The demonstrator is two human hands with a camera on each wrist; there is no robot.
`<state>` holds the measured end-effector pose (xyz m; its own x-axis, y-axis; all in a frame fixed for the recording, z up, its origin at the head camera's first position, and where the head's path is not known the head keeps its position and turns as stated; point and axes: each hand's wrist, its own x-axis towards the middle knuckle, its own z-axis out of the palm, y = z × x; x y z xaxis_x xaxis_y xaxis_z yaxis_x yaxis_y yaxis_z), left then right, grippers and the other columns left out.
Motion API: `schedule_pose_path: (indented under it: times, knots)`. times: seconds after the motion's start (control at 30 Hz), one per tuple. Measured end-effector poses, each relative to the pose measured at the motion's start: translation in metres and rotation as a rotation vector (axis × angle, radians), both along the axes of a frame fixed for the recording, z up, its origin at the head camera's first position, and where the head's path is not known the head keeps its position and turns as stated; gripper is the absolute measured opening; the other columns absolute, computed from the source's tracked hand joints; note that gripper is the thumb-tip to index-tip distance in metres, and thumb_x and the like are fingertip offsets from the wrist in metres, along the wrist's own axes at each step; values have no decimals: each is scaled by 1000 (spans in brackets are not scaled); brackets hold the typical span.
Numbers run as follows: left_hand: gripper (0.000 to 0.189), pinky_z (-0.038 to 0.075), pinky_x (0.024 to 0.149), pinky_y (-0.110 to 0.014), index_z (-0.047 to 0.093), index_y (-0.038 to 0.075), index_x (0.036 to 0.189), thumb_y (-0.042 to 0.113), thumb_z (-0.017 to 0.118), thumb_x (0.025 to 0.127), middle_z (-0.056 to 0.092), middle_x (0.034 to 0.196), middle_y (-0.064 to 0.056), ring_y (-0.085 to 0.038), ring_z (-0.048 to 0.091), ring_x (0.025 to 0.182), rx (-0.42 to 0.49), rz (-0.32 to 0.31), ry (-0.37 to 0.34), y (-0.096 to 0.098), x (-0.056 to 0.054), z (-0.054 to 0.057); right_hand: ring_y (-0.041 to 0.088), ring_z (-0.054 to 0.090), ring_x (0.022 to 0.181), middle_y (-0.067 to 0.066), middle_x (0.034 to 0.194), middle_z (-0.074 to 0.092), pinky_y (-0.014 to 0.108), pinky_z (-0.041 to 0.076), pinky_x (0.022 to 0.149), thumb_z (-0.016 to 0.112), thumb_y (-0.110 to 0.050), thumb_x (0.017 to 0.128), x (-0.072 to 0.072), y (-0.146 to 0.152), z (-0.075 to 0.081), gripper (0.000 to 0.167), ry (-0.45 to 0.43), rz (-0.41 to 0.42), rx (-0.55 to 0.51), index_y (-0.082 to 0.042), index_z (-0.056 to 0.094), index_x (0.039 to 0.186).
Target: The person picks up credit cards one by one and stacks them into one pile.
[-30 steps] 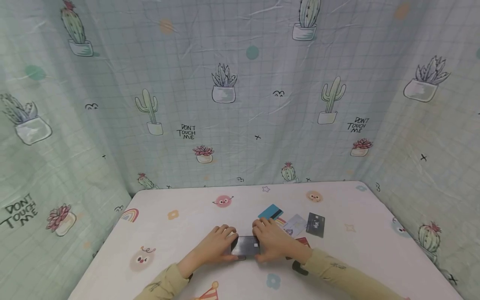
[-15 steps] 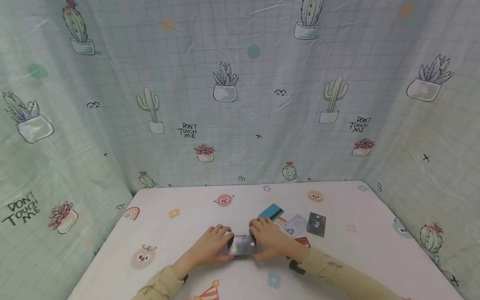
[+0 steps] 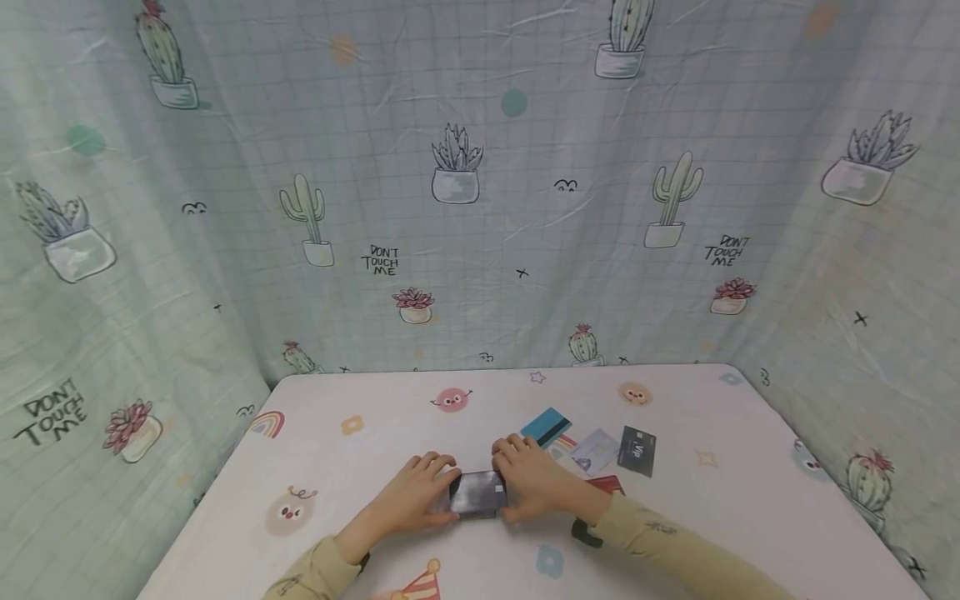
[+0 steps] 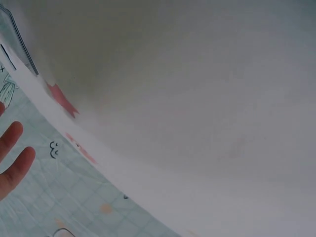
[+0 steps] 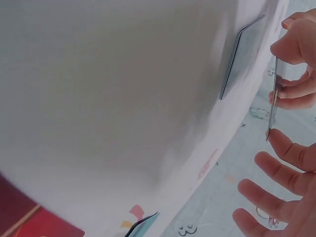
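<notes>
Covering a corner of the dark card (image 3: pixel 477 493): left hand (image 3: pixel 415 493)

Pale table (image 4: pixel 197 113), filling most of view, 12 round to 6 o'clock. Left hand (image 4: pixel 15 170) at border, between 8 and 9 o'clock: three fingertips in sight, slightly apart, lower one pointing toward 1 o'clock. Flat slab (image 4: pixel 19 42) at 10 o'clock, layered dark rim, cut off by border. Dark strip (image 4: pixel 8 58) between slab and fingers, too little showing to tell. Red print (image 4: pixel 62 100) on table near 9 o'clock. Greenish cloth (image 4: pixel 81 195) past table edge, toward 8 o'clock, bearing orange dot (image 4: pixel 106 208) at 7.
</notes>
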<state>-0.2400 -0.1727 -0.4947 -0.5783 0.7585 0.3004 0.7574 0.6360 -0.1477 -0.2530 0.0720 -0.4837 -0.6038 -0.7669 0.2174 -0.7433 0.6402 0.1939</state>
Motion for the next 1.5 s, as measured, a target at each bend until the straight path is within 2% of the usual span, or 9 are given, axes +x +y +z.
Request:
schedule_pose_path:
  times: [0.37, 0.63, 0.83, 0.97, 1.23, 1.5]
  knots:
    - [55, 39, 80, -38, 54, 19, 111, 58, 60, 72, 51, 109, 1, -17, 46, 101, -29, 29, 27, -8, 3, -4, 14, 41, 94, -2, 107, 46, 32, 37, 75, 63, -58, 59, 1, -8, -4, 57, -20, -10, 40, -17, 49, 95]
    - [56, 38, 80, -38, 54, 19, 111, 58, 59, 72, 50, 109, 0, -18, 45, 101, -35, 42, 17, -13, 0, -7, 13, 41, 92, -2, 106, 45, 28, 34, 70, 64, -57, 58, -3, -13, -5, 56, 10, 35, 25, -17, 49, 94]
    - [55, 38, 79, -37, 55, 19, 111, 57, 60, 72, 50, 109, 1, -17, 45, 100, -34, 48, 6, -17, 1, -9, 14, 42, 90, -1, 106, 46, 28, 36, 70, 63, -57, 58, -5, -18, -8, 55, -2, 50, 49, -16, 49, 92]
    - [55, 37, 77, -36, 56, 20, 111, 58, 61, 71, 50, 105, 2, -16, 45, 97, -25, 43, 13, -20, 0, -14, 13, 42, 87, -2, 102, 46, 28, 36, 69, 62, -58, 59, -5, -20, -9, 55, 0, 53, 64, -16, 48, 92]
    - [54, 38, 77, -36, 57, 20, 110, 58, 59, 72, 52, 102, 3, -14, 45, 96, -35, 61, -24, -23, -1, -14, 12, 40, 81, -4, 86, 46, 28, 35, 67, 61, -57, 60, -7, -23, -15, 56, -6, 28, 85, -16, 48, 96]
    - [53, 38, 75, -34, 58, 20, 107, 58, 60, 71, 52, 100, 4, -14, 45, 93, -27, 36, 18, -21, 0, -16, 12, 39, 81, -6, 86, 45, 28, 33, 66, 62, -54, 62, -6, -22, -18, 53, -31, 19, 85, -17, 50, 98]
